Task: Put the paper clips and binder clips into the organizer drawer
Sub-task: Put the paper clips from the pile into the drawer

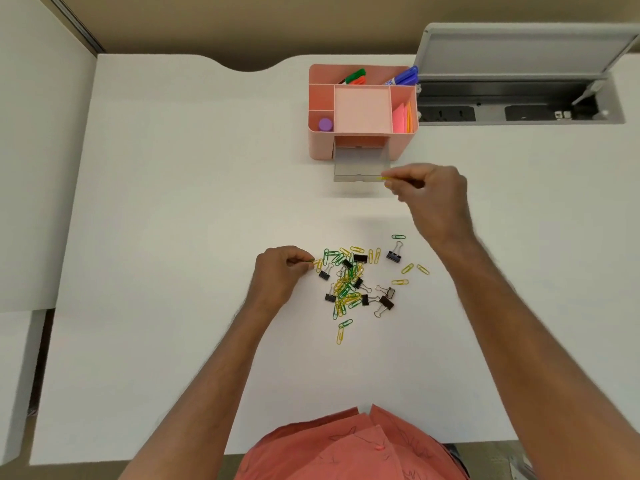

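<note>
A pile of green and yellow paper clips [348, 289] mixed with several black binder clips [394, 255] lies on the white desk [173, 202]. The pink organizer [320, 140] stands at the back, its clear drawer [360, 164] pulled out toward me. My right hand [433, 195] pinches a yellow paper clip [383, 178] at the drawer's front right corner. At the pile's left edge, my left hand [280, 268] pinches a green paper clip [309, 260] just above the desk.
The organizer's top compartments hold markers [356, 77], a purple cap [325, 124] and sticky notes [401, 117]. An open cable hatch [519, 91] with sockets sits to the right of it. The desk's left edge borders a white partition [34, 168].
</note>
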Motion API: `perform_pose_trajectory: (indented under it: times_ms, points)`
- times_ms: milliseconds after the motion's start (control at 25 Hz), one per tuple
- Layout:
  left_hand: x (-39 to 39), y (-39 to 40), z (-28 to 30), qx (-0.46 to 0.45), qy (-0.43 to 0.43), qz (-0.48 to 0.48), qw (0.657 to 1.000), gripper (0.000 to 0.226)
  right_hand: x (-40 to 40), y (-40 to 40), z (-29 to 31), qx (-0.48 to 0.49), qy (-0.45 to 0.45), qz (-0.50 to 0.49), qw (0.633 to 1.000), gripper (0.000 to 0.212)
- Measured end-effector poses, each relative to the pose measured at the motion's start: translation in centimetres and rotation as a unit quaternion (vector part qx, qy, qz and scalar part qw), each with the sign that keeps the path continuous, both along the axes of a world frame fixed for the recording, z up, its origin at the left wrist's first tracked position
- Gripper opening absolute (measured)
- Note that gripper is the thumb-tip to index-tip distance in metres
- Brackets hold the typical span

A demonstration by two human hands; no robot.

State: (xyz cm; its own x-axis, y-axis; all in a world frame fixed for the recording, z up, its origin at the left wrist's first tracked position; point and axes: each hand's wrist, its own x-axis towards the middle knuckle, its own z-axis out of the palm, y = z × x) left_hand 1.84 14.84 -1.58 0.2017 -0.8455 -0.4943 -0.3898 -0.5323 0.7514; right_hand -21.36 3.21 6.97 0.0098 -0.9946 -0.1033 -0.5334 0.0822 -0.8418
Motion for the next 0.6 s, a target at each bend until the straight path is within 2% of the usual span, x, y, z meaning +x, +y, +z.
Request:
perform_pose_trajectory:
  times_ms: [120,200,280,400,520,600]
  points:
    - [-0.4,-0.6,1.4,-0.024,0.021,0.019,0.999,0.015,2.4,-5.0,-0.4,-0.084,0.159,0.098,0.979,0.016]
    - [-0.6,-1.3,2.7,-0.049,0.018,0.018,0.998,0.014,3.6,-7.0,-2.0,-0.081,0.262,0.164,0.947,0.020]
    - [-0.6,-2.6,4.0,-0.077,0.014,0.014,0.997,0.012,4.3,-7.9,-3.2,-0.068,0.315,0.200,0.925,0.022]
    - [-0.8,-5.0,5.4,-0.124,-0.004,-0.011,0.992,0.012,3.9,-8.0,-3.4,-0.071,0.286,0.195,0.935,0.023]
    - [-2.0,-8.6,6.5,-0.179,-0.029,-0.033,0.983,0.015,2.0,-6.3,-2.5,-0.099,0.173,0.088,0.976,0.024]
    - [-3.2,-11.6,7.1,-0.238,-0.085,-0.066,0.965,0.015,0.7,-3.9,-2.3,-0.119,0.111,0.024,0.986,0.023]
